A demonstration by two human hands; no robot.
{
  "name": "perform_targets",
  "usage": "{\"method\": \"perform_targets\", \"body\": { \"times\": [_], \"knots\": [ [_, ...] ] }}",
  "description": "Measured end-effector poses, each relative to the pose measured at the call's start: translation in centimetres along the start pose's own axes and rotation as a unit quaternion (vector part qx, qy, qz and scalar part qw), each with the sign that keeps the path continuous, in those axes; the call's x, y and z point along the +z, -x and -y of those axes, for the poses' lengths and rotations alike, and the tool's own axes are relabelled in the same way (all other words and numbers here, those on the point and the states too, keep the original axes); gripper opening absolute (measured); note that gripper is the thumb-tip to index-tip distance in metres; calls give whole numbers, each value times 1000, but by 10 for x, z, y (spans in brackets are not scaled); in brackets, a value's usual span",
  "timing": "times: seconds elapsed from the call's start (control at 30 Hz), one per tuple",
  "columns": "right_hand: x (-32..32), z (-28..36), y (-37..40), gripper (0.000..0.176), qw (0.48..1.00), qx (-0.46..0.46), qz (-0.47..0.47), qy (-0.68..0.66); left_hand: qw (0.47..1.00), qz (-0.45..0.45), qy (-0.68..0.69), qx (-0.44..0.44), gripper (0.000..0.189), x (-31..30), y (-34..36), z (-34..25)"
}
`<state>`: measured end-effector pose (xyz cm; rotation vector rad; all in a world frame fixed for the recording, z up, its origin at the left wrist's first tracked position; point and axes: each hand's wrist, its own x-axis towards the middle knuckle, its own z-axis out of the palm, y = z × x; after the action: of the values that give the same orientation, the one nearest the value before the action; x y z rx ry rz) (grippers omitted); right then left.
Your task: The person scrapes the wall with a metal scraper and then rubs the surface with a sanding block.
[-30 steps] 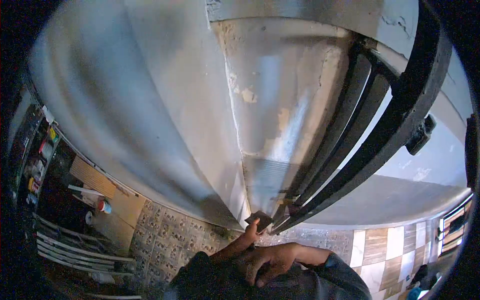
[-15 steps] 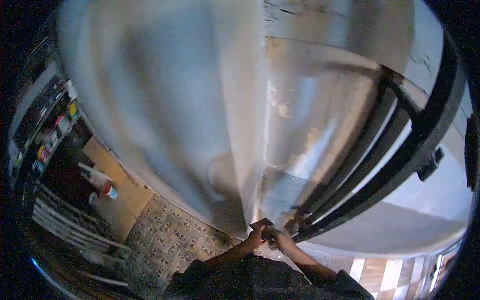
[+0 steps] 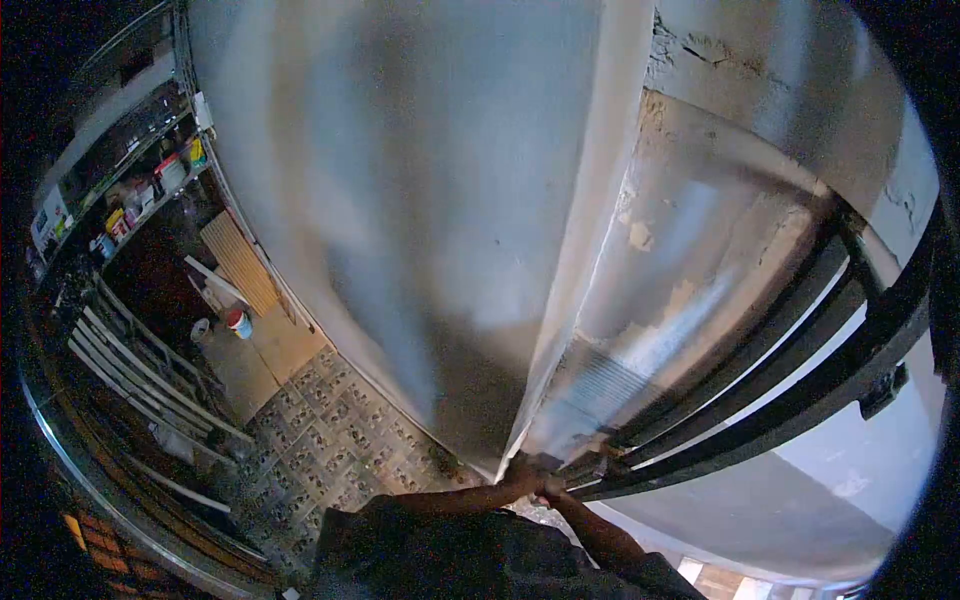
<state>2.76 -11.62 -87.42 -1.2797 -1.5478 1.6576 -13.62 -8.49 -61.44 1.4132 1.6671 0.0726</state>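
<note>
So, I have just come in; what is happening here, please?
A person has the left hand and right hand close together, low beside black metal bars and a patchy wall. A small dark piece shows at the hands, mostly hidden, so I cannot tell exactly how it is held.

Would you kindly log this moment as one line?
left hand: at small dark flat piece | right hand: close beside left | nearby: black curved metal bars | grips: unclear
</note>
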Motion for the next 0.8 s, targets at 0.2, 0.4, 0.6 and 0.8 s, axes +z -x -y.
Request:
{"method": "perform_targets", "body": {
  "times": [0.2, 0.4, 0.6, 0.8],
  "knots": [
    [-22, -23, 88, 34, 992, -70, -55, 85, 702, 334, 78, 624, 26, -84, 183, -141],
    [-8, -32, 170, 33, 970, -129, -125, 165, 611, 380, 151, 678, 31, -85, 237, -171],
    [-3, 6, 217, 31, 928, -173, -204, 260, 591, 330, 173, 715, 22, -76, 241, -170],
    [-6, 166, 120, 30, 873, -208, -256, 359, 748, 289, 89, 590, 24, -117, 188, -137]
  ]
}}
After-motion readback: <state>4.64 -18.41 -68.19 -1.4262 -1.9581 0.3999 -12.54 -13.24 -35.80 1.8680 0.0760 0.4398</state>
